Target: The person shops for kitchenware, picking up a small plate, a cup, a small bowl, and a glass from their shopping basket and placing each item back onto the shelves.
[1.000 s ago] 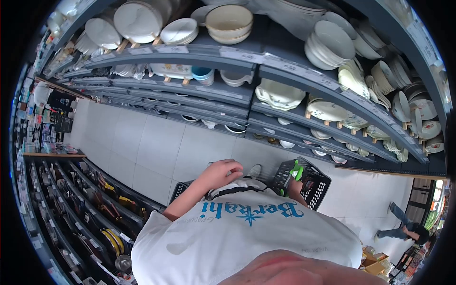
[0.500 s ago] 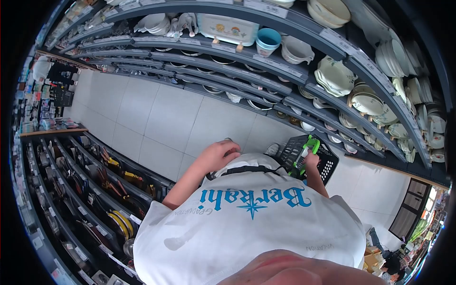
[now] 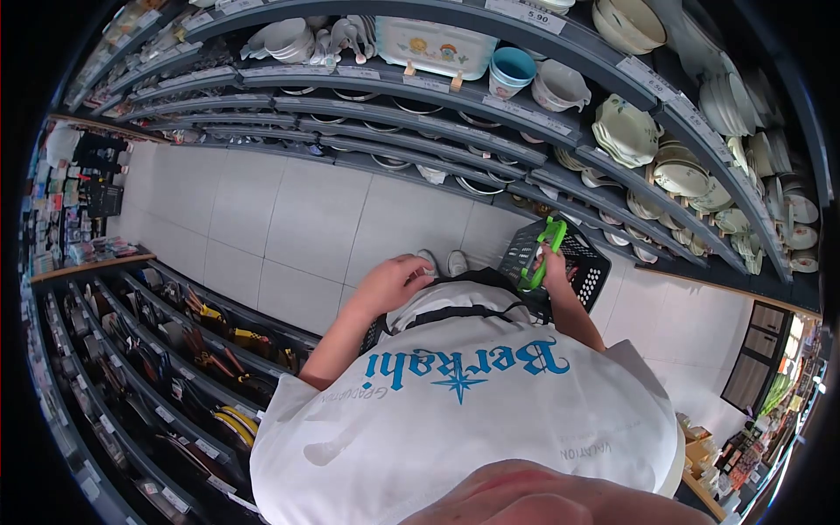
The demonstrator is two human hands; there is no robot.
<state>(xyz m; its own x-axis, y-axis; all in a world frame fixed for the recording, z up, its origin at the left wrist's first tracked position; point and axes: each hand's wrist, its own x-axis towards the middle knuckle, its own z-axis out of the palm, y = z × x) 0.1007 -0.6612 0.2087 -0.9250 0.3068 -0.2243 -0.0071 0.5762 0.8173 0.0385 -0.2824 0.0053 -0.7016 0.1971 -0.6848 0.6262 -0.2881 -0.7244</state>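
My right hand [image 3: 554,265] is closed round the green handle [image 3: 544,254] of a black shopping basket [image 3: 588,273], which hangs at my right side. The basket has perforated walls, and my arm and hand cover part of it. My left hand [image 3: 398,282] is in front of my waist, near the hem of my white shirt [image 3: 472,429]. Its fingers are loosely bent, with nothing visible in them.
Shelves of bowls and plates [image 3: 626,131], a blue cup [image 3: 510,72] and a tray [image 3: 435,45] curve across the front and right. Racks of kitchen tools [image 3: 210,350] stand at the left. My shoes [image 3: 456,262] are on the tiled floor [image 3: 306,210]. A person [image 3: 87,147] stands far left.
The basket has shifted slightly left, and its green handle sits higher in view. Both shoes now show beyond my waist. My left hand has moved a little left, still without anything visible in it.
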